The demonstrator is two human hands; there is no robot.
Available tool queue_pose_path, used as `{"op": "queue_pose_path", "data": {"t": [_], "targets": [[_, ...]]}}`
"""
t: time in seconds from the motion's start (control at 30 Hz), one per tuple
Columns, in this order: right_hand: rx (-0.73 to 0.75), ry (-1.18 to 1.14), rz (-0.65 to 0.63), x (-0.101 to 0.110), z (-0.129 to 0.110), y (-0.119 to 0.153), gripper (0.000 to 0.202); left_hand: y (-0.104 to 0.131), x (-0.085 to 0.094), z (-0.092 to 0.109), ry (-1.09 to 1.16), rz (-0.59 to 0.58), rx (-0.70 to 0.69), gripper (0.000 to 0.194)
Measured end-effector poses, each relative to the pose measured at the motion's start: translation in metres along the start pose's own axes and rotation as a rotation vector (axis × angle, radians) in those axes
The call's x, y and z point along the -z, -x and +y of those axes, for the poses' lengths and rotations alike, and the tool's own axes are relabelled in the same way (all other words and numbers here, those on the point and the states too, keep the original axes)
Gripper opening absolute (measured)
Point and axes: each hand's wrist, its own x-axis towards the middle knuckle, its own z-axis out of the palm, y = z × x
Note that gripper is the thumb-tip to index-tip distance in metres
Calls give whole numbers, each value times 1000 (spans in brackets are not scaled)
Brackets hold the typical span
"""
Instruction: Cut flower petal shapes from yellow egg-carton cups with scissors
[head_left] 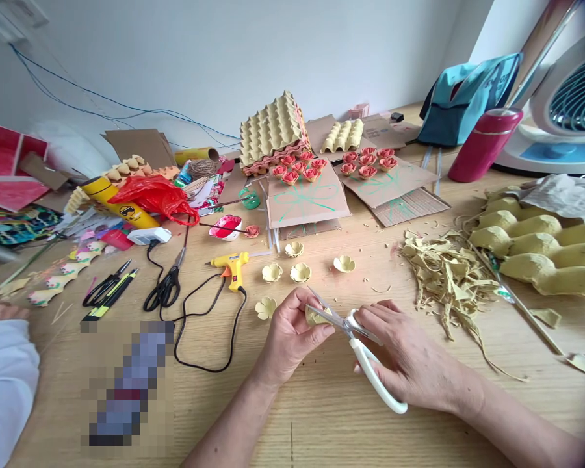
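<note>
My left hand (290, 338) pinches a small pale-yellow piece of egg carton (318, 316) between thumb and fingers. In my right hand (400, 351) is a pair of white-handled scissors (377, 377), its blades parted around that piece. Just beyond my hands lie several cut carton cups shaped like flowers, among them a single cup (344, 263) and a flatter one (266, 308) near my left fingers. To the right is a heap of carton trimmings (448, 276).
A yellow glue gun (231, 266) with a looping black cord lies left of the cups, near black scissors (166, 286). Red paper flowers (297, 166) stand on cardboard (307, 201). Egg trays (541, 240), a magenta bottle (486, 144) and a fan are rightward. Another person's sleeve (4, 383) is at left.
</note>
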Motion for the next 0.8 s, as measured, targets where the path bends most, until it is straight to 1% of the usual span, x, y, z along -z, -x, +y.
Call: {"op": "queue_pose_path", "data": {"t": [0.13,0.4,0.63,0.8], "targets": [[14,-1,-4,1,-1,0,21,0,-1,2,-41,-11,-28,27],[59,-73,-8,1,-1,2,24,3,0,0,-2,-65,-1,28],[81,-62,27,-1,1,1,27,3,0,0,-6,-82,-22,28],[91,-63,50,-1,2,0,30,2,1,0,19,-101,-10,27]]}}
